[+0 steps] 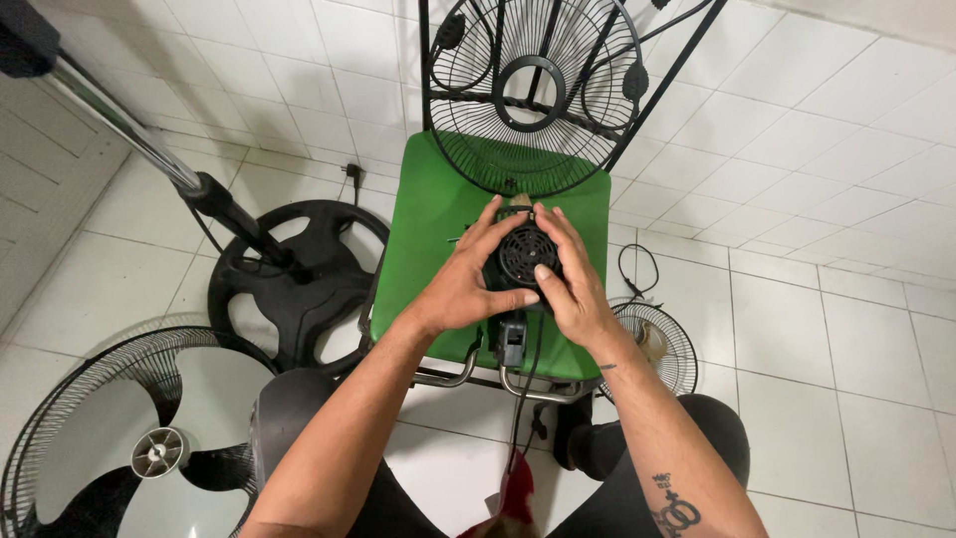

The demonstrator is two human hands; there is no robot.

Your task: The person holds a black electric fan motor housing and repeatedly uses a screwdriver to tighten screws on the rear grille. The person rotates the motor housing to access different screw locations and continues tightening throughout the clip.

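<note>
While both hands clasp it, the fan motor housing (524, 257) sits on the green chair seat (428, 214): black, round, vented back. Left hand (466, 284) and right hand (570, 284) wrap its sides; cord (525, 399) hangs down. Wire fan guard (538, 95) leans behind.

Both hands cover most of the black fan motor (525, 256) on the green chair seat (428, 229), hiding its sides. Left of the seat, the fan pole (129, 130) and bladed fan guard (119, 438) are cut off by the picture's edge.
</note>
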